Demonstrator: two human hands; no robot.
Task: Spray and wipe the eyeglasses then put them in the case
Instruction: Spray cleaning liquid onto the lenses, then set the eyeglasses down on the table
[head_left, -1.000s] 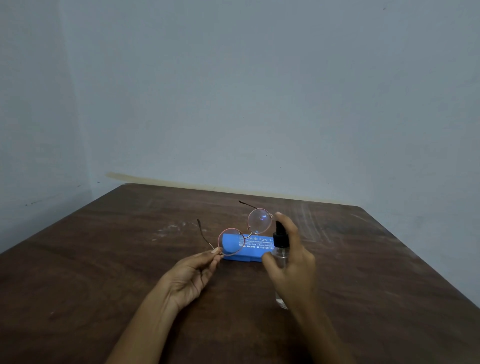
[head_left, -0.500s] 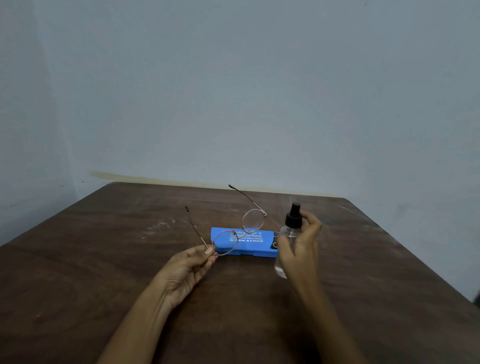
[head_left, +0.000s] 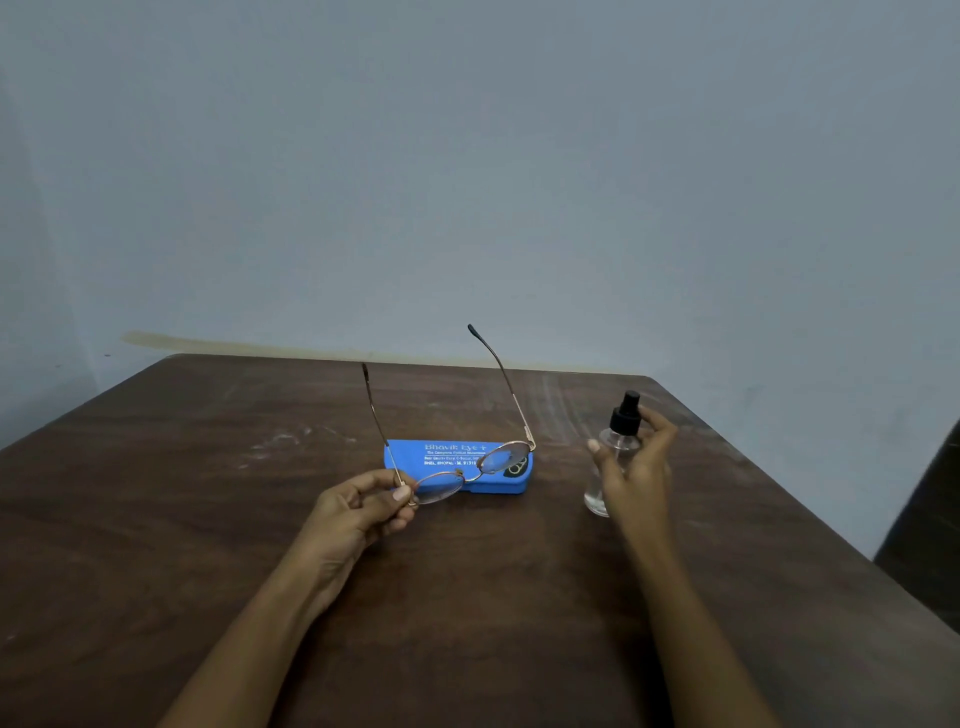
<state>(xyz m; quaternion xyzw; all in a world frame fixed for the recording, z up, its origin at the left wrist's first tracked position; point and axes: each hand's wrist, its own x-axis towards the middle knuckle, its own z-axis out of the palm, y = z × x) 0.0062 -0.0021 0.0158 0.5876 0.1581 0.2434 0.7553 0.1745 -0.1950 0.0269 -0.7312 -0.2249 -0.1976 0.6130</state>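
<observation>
My left hand (head_left: 358, 512) pinches the thin metal eyeglasses (head_left: 470, 470) by the corner of the near lens, holding them above the table with both temples open and pointing away from me. Behind them a closed blue case (head_left: 447, 457) with white lettering lies flat on the table. My right hand (head_left: 636, 467) grips a small clear spray bottle (head_left: 613, 452) with a black nozzle, standing upright to the right of the case. The bottle's base is at or just above the tabletop.
The dark wooden table (head_left: 208, 519) meets a plain grey wall at its far edge. A dark shape (head_left: 930, 519) stands beyond the table's right edge.
My right hand has carried the spray bottle away from the lenses to the right and lowered it. The eyeglasses have tipped flatter, their temples now pointing up and away.
</observation>
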